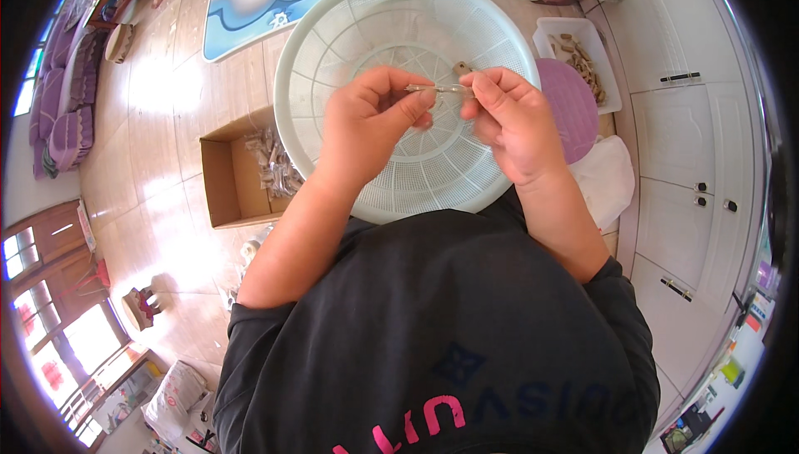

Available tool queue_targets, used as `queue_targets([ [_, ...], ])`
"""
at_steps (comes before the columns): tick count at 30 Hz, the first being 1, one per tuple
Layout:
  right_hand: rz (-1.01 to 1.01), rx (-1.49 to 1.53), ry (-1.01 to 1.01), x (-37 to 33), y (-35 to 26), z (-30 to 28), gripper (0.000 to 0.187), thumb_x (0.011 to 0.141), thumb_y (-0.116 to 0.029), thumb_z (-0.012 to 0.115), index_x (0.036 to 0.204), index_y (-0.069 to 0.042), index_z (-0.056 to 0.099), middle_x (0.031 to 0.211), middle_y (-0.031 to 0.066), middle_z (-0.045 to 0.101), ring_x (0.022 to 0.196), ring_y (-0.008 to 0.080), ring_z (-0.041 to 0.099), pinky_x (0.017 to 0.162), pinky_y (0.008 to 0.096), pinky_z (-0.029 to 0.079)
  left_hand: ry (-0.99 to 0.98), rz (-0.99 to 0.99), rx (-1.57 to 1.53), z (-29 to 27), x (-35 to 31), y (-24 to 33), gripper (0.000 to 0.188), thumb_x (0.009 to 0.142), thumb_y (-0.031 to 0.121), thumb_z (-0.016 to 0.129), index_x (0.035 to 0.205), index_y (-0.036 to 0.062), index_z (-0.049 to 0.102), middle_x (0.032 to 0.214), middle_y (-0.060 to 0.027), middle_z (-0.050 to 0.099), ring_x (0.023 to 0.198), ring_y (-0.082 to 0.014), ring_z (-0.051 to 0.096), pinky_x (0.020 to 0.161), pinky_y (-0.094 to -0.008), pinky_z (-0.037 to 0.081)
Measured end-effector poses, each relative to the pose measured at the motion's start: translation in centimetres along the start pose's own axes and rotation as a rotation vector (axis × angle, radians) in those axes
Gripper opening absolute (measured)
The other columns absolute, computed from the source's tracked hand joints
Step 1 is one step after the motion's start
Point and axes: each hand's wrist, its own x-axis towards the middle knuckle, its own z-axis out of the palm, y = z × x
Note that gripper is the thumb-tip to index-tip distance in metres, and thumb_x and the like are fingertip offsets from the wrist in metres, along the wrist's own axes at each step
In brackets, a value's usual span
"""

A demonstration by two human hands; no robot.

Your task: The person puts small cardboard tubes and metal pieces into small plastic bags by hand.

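Seen from above, a person in a dark shirt holds a small, thin silvery metal piece point(439, 88) over a round, pale green perforated plastic basket point(333, 46), the left hand point(366, 117) pinching one end between thumb and fingertips and the right hand point(503, 121) clamped on the other end, fingers curled together; a small brown piece point(460, 68) lies inside the basket just beyond the hands; left of the basket an open brown cardboard box point(229, 188) holds clear-wrapped packets, right of it sit a round purple lid point(570, 104) and a white rectangular tray of tan pieces point(583, 59), and beyond the basket lies a blue-and-white floor mat point(250, 13)
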Motion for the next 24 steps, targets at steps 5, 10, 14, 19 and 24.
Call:
queue_targets([
  [5, -0.631, -0.805, 0.093, -0.5, 0.6, 0.2, 0.015, 0.083, -0.016, 0.061, 0.089, -0.003, 0.059, 0.068, 0.0010, 0.057, 0.057, 0.0013, 0.046, 0.051, 0.0143, 0.034, -0.055, -0.313, -0.458, 0.0, -0.2, 0.5, 0.013, 0.081, 0.011, 0.062, 0.084, -0.0010, 0.058, 0.071, -0.0044, 0.060, 0.062, -0.0088, 0.056, 0.059, -0.0212, 0.044],
  [10, -0.118, -0.388, 0.080, -0.5, -0.6, -0.3, 0.014, 0.083, -0.014, 0.061, 0.088, 0.000, 0.059, 0.070, 0.0013, 0.059, 0.063, 0.0045, 0.052, 0.057, 0.0173, 0.041, 0.003, 0.015, -0.197, 0.8, -0.6, 0.0, 0.014, 0.083, 0.013, 0.062, 0.084, -0.0005, 0.058, 0.071, -0.0043, 0.060, 0.060, -0.0082, 0.055, 0.056, -0.0210, 0.045],
  [14, -0.427, -0.544, 0.159, -0.4, 0.8, 1.3, 0.015, 0.084, -0.016, 0.061, 0.085, -0.001, 0.059, 0.067, 0.0018, 0.058, 0.053, 0.0015, 0.045, 0.049, 0.0152, 0.035, 0.027, -0.101, -0.067, 0.4, -0.3, 0.9, 0.015, 0.083, 0.015, 0.062, 0.085, 0.0002, 0.058, 0.072, -0.0040, 0.060, 0.060, -0.0081, 0.054, 0.056, -0.0207, 0.045],
  [19, -0.399, -0.538, 0.174, -0.5, 0.5, 1.1, 0.018, 0.085, -0.020, 0.060, 0.080, -0.003, 0.058, 0.064, 0.0006, 0.056, 0.048, -0.0001, 0.038, 0.043, 0.0145, 0.027, 0.003, -0.068, -0.133, 0.3, -0.5, 0.4, 0.026, 0.081, 0.013, 0.063, 0.103, -0.0004, 0.055, 0.091, -0.0078, 0.060, 0.082, -0.0123, 0.057, 0.070, -0.0236, 0.047],
  [24, -0.088, -0.071, 0.068, -0.1, 0.0, 0.2, 0.023, 0.086, -0.023, 0.058, 0.072, -0.005, 0.056, 0.061, -0.0007, 0.052, 0.043, 0.0011, 0.035, 0.039, 0.0157, 0.024, -0.362, -0.014, -0.183, 0.9, -0.8, -1.8, 0.064, 0.075, 0.012, 0.069, 0.128, 0.0027, 0.034, 0.116, -0.0119, 0.048, 0.110, -0.0215, 0.046, 0.088, -0.0304, 0.041],
])
